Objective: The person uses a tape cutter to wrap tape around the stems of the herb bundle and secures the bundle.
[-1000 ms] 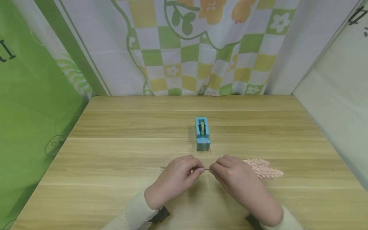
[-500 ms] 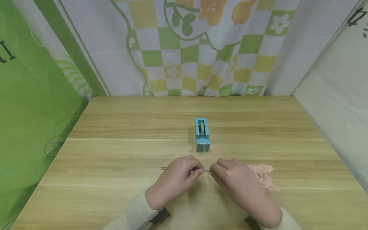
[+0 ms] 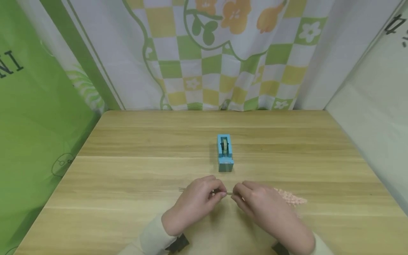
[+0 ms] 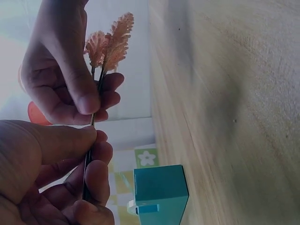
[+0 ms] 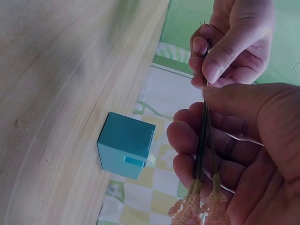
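Several pink artificial flower sprigs on thin dark stems are held level between my two hands, with their heads to the right. My left hand pinches the stems between thumb and fingers, and their bare ends stick out past it on the left. Close beside it, my right hand pinches the same stems nearer the heads. Only a short piece of stem shows between the two sets of fingertips. In the right wrist view the stems run across the right fingers, with fluffy heads below.
A blue tape dispenser with a roll of tape stands just beyond my hands on the wooden table. A checked, flowered curtain hangs behind the table's far edge. Green cloth hangs at the left.
The pink heads have swung about behind my right hand, and less of them shows now. Both hands keep their pinch on the stems. The head view has tilted slightly up.
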